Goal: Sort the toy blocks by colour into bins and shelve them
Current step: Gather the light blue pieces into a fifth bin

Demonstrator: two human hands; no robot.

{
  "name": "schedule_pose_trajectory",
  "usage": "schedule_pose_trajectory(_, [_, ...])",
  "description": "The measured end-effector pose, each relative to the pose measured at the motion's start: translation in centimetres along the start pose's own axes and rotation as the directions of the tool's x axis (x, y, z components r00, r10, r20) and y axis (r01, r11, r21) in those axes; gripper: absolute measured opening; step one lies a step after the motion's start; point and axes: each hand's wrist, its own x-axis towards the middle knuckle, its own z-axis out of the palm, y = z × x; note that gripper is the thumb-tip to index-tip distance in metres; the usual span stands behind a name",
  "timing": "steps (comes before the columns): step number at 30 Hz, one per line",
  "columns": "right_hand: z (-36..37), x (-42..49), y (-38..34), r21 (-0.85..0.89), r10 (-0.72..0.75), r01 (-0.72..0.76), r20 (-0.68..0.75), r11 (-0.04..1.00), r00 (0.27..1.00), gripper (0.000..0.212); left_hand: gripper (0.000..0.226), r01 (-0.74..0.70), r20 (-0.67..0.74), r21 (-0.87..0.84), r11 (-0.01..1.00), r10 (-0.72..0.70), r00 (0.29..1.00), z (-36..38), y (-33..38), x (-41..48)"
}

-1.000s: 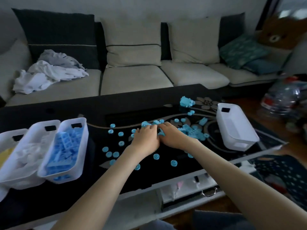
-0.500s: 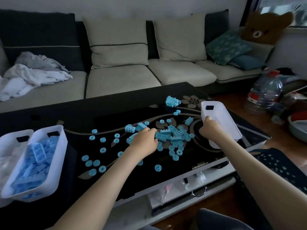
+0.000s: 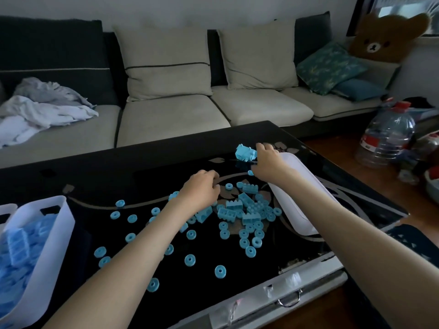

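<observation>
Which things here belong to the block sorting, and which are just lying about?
Job: loose turquoise blocks, rings, built block piece in right hand, left hand, white bin, bin of blue blocks.
Lying about: laundry, teddy bear, water bottle, cushions.

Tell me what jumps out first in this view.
Light-blue blocks and rings litter the black table, thickest at centre right beside the white bin. The right hand meets a bigger blue piece at the far edge; the left hand is at the pile's left edge. A full bin of blue blocks sits far left.
</observation>
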Motion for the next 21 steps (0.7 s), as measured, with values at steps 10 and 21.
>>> schedule_pose_trajectory(10, [4.0,10.3,-0.9,-0.303,0.139,-0.135,-0.009,0.943,0.990,0.036,0.039,0.056,-0.054,-0.027,0.998,-0.057,0.997,-1.3,-1.9,6.0])
schedule_pose_trajectory(21, [-0.4,3.3,-1.4,0.000,-0.004,0.004,-0.231,1.000,0.973,0.034,0.032,0.046,-0.092,-0.115,0.992,-0.057,0.994,-1.7,-1.0,1.5])
